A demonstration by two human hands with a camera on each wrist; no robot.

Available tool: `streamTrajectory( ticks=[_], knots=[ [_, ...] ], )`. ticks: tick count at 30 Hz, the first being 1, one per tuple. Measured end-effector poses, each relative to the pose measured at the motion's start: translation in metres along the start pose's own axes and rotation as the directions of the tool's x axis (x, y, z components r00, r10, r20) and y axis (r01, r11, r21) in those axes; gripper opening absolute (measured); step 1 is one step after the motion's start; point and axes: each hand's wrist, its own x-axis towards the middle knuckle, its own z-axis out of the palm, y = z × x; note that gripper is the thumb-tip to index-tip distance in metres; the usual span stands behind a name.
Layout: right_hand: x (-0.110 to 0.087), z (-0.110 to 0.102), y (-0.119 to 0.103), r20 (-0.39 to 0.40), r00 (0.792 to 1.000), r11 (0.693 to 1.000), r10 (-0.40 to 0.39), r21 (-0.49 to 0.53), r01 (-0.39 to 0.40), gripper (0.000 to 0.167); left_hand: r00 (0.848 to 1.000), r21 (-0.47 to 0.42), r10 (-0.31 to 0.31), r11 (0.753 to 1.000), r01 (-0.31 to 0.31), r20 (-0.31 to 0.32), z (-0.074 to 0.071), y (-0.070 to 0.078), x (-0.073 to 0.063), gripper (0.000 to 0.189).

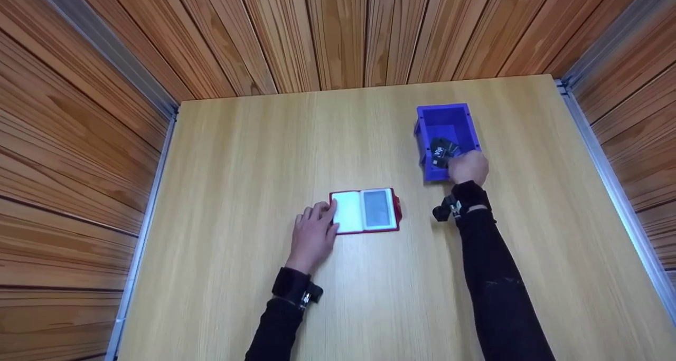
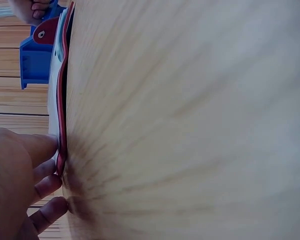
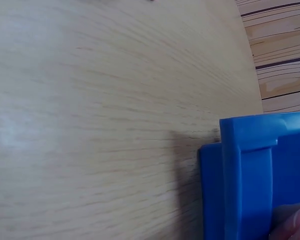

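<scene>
A small red-covered card holder (image 1: pixel 348 211) lies spread on the table, with a white page at left and a grey-blue clear pocket at right. My left hand (image 1: pixel 312 234) rests at its left edge; in the left wrist view the fingers (image 2: pixel 46 187) touch the edge and the tabletop. My right hand (image 1: pixel 468 167) reaches over the near right corner of a purple-blue box (image 1: pixel 426 177). Several black cards (image 1: pixel 442 151), one marked "Vip", lie inside by that hand. Its fingertips (image 3: pixel 295 225) dip below the rim, and whether they hold a card is hidden.
The wooden table (image 1: pixel 253 155) is bounded by wood-plank walls (image 1: pixel 338 34) at the back and both sides. Metal rails (image 1: pixel 618 192) run along the side edges. The box stands toward the back right, beyond the card holder.
</scene>
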Motion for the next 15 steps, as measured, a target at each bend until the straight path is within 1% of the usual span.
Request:
streamTrajectory(
  ticks=[4, 8, 11, 15],
  knots=[
    [-0.004, -0.003, -0.001, -0.005, 0.999, 0.998, -0.050, 0.040, 0.050, 0.027, 1.000, -0.001, 0.001, 1.000, -0.001, 0.002, -0.001, 0.000, 0.000, 0.058],
    [-0.009, -0.007, -0.009, -0.022, 0.996, 0.991, -0.091, 0.098, 0.092, 0.028, 1.000, -0.001, 0.010, 1.000, -0.010, -0.008, -0.001, 0.000, 0.000, 0.057],
    [-0.014, -0.007, -0.018, -0.025, 0.992, 0.980, -0.127, 0.154, 0.130, 0.026, 1.000, -0.004, 0.008, 1.000, -0.008, -0.008, 0.000, -0.001, 0.000, 0.058],
    [-0.025, -0.006, -0.031, -0.045, 0.976, 0.956, -0.212, 0.199, 0.217, 0.023, 1.000, -0.005, 0.016, 1.000, -0.017, -0.013, 0.001, -0.002, 0.000, 0.057]
  ],
)
